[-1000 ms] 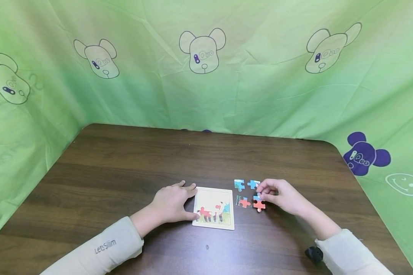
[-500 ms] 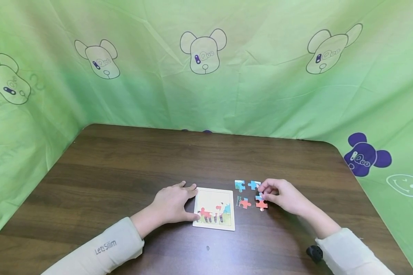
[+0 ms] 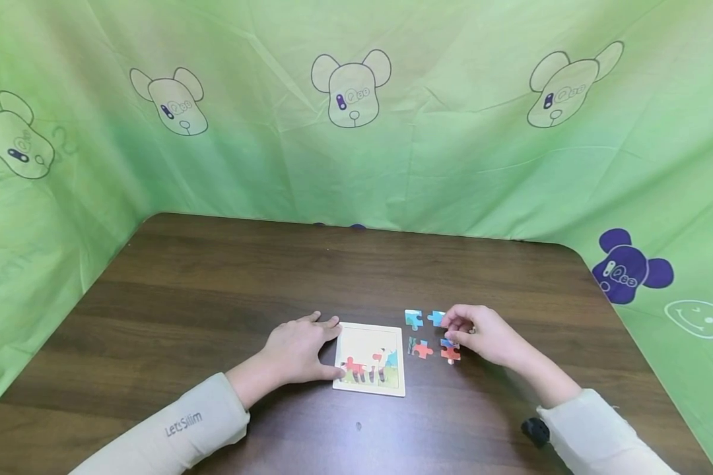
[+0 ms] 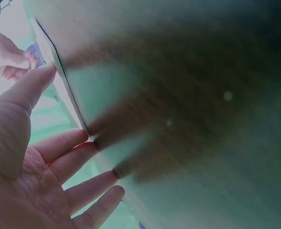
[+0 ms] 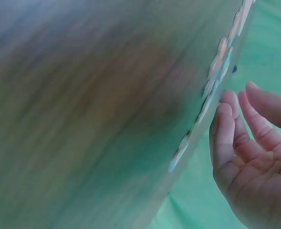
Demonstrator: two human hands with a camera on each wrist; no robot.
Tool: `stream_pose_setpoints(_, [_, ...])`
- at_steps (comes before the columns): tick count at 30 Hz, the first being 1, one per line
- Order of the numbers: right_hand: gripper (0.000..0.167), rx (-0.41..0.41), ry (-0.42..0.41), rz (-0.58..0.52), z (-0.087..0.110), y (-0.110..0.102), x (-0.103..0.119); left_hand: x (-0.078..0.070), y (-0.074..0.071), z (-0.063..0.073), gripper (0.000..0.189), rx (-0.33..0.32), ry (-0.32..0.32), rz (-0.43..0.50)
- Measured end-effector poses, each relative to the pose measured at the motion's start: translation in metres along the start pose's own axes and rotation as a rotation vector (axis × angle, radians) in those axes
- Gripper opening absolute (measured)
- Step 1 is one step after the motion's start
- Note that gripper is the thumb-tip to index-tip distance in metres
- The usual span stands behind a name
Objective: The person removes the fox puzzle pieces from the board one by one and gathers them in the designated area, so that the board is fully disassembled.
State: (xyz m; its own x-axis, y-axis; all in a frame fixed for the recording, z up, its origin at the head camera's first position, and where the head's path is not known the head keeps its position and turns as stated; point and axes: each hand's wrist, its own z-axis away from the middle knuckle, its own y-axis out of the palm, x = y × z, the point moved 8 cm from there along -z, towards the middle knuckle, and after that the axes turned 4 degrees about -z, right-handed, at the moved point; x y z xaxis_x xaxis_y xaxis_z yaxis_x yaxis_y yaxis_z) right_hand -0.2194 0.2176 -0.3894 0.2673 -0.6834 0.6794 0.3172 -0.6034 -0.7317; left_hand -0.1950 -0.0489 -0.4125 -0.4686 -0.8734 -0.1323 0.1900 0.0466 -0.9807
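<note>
A square puzzle tray [image 3: 362, 340] lies on the table, its lower part filled with pieces showing a red and white animal on grass. My left hand [image 3: 294, 353] rests along the tray's left edge, thumb and fingers spread straight and touching it; the left wrist view shows the fingertips at the tray [image 4: 68, 93]. My right hand [image 3: 490, 334] hovers at the loose pieces, fingers loosely bent and thumb apart, with nothing visible between them. Nearest to it are a red and blue piece [image 3: 450, 353] and a blue piece [image 3: 436, 318]. The right wrist view shows a further piece [image 5: 180, 153] on the table.
Two more loose pieces, one blue [image 3: 413, 319] and one red and green [image 3: 420, 348], lie right of the tray. The brown wooden table [image 3: 243, 277] is surrounded by a green printed cloth [image 3: 243, 165]. A black object [image 3: 536, 431] sits at the right cuff.
My right hand has shifted slightly up and away from the red and blue piece, which was nudged a little to the right earlier. The left hand and tray have stayed put.
</note>
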Motion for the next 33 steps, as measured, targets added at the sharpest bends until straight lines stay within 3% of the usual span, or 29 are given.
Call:
stream_pose_setpoints(11, [0.010, 0.151, -0.079, -0.094, -0.019, 0.040, 0.039, 0.001, -0.001, 0.001, 0.076, 0.003, -0.003, -0.001])
stream_pose_setpoints(20, [0.014, 0.193, -0.206, 0.015, -0.024, 0.062, 0.068, 0.001, 0.001, 0.000, 0.076, 0.006, 0.000, 0.003])
stream_pose_setpoints(33, [0.023, 0.260, -0.220, 0.123, -0.023, 0.078, 0.070, 0.000, 0.002, -0.001, 0.076, 0.004, 0.000, -0.021])
